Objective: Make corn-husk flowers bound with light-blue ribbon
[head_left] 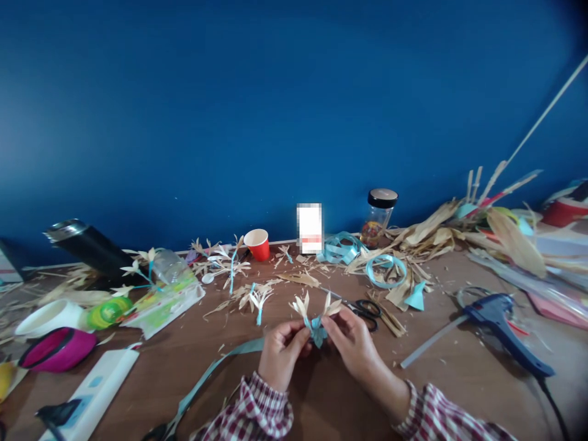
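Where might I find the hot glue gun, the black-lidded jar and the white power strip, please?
Hot glue gun point(498, 318), head view: blue body.
Black-lidded jar point(379, 216), head view: clear side wall.
White power strip point(100, 395), head view: top of its casing.

The person's left hand pinches, curled inward. The right hand pinches near it, angled inward too.

One head-worn camera looks forward and down over the nearby table to the blue wall
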{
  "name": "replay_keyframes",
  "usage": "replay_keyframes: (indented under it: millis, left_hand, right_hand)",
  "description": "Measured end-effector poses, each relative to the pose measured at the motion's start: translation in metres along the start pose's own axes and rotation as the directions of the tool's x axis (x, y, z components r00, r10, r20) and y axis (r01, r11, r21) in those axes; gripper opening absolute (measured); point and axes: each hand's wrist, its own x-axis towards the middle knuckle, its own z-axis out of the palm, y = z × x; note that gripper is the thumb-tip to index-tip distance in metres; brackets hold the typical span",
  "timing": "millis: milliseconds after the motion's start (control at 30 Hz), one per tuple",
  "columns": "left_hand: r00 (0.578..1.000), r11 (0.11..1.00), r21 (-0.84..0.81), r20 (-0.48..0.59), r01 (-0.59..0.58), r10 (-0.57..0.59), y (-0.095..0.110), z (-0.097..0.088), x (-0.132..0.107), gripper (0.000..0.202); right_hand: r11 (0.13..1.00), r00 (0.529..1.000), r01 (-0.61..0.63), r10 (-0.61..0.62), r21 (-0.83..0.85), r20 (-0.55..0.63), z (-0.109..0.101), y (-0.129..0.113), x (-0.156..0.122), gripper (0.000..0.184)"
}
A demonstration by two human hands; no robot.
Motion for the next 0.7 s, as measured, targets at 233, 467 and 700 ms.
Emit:
replay_keyframes:
  millis: [233, 467, 700]
  left_hand:
    - [1.000, 1.000, 0.026, 0.019, -0.005, 0.004, 0.0004, 0.0013, -0.0007, 0.030]
    - [1.000, 1.000, 0.013, -0.014, -0.025, 0.026, -0.0016, 0.0000, -0.0031, 0.027]
    - [0.999, 1.000, -0.002, -0.033, -0.007, 0.007, -0.0063, -0.0013, 0.0000, 0.030]
  right_hand:
    - [0.998, 0.998, 0.043, -0.041, 0.053, -0.041, -0.0046, 0.0002, 0.0048, 0.021]
    - [0.994, 0.990, 0.060, -0.047, -0.094, 0.136, -0.0005, -0.0012, -0.0033, 0.018]
    - [1.000, 0.990, 0.014, -0.014, -0.003, 0.140, 0.0021, -0.0022, -0.0028, 0.020]
